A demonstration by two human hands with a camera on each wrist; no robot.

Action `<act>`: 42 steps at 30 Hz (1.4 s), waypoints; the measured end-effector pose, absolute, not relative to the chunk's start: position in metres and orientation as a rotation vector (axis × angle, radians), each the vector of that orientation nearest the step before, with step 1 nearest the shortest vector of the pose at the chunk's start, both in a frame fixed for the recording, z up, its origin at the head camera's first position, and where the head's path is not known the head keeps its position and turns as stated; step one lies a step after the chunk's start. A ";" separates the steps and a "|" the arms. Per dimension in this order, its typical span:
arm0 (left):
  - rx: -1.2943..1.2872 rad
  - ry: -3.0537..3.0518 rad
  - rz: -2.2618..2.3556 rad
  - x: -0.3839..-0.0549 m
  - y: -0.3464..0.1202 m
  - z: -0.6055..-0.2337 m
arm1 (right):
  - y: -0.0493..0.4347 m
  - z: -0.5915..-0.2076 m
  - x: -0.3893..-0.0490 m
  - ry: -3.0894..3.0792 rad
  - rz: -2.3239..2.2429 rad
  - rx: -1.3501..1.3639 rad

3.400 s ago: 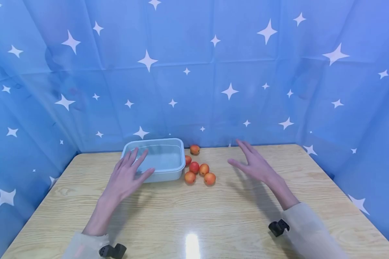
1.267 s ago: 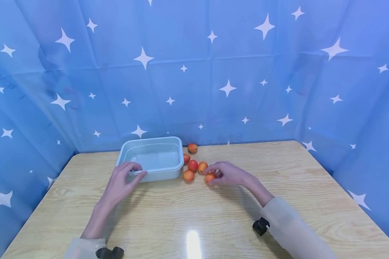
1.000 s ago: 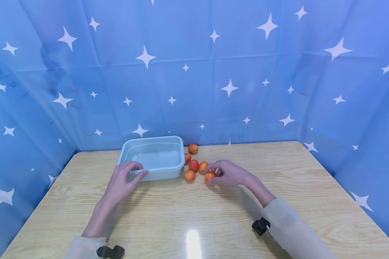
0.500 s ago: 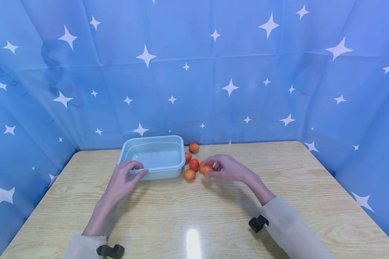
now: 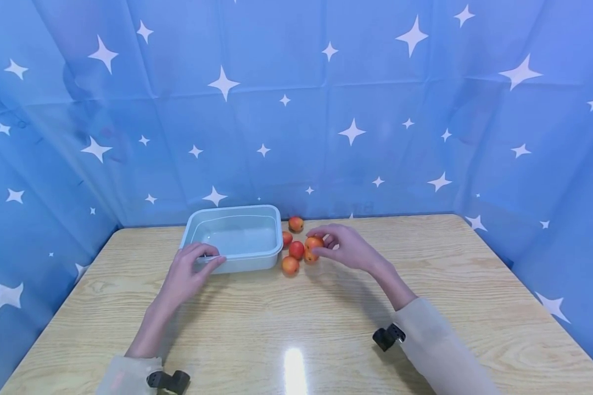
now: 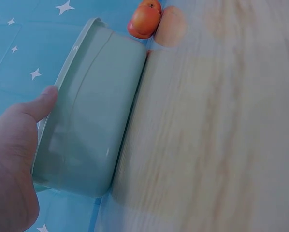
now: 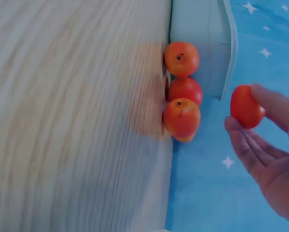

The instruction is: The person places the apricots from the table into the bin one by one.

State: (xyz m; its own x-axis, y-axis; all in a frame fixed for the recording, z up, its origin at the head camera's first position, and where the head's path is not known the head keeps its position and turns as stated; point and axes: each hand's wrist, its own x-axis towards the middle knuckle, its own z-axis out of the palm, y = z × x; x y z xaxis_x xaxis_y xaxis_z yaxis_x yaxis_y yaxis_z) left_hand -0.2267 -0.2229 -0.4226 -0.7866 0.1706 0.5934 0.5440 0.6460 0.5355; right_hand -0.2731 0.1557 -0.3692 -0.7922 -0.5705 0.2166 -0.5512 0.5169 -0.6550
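At the near left corner of the light blue plastic bin (image 5: 249, 264), my left hand (image 5: 185, 277) pinches the rim, thumb outside and fingers over the inside. The left wrist view shows that thumb pressed to the rim of the bin (image 6: 93, 111). My right hand (image 5: 348, 248) holds a small orange-red fruit (image 5: 314, 243) between thumb and fingertips. The right wrist view has this held fruit (image 7: 247, 106) raised off the table, apart from the others. Below and left of it lie loose fruits, among them a red one (image 5: 296, 250) and an orange one (image 5: 290, 266).
The bin stands on a wooden table (image 5: 277, 318) near its back edge and has nothing inside. Another fruit (image 5: 296, 224) lies behind the group, by the back edge. A blue curtain with white stars (image 5: 296, 126) hangs behind and at both sides.
From hovering open, my left hand came down onto the bin's rim. My right hand reached left, took the rightmost front fruit and lifted it up over the fruit behind.
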 end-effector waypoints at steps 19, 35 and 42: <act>-0.552 -2.344 -1.023 -0.228 -0.223 -0.422 | 0.129 -0.360 -0.276 2.777 -1.292 -0.989; -0.546 -2.348 -1.044 -0.228 -0.224 -0.423 | 0.101 -0.355 -0.283 2.763 -1.366 -1.026; -0.552 -2.346 -1.048 -0.230 -0.224 -0.423 | 0.090 -0.355 -0.286 2.747 -1.411 -1.039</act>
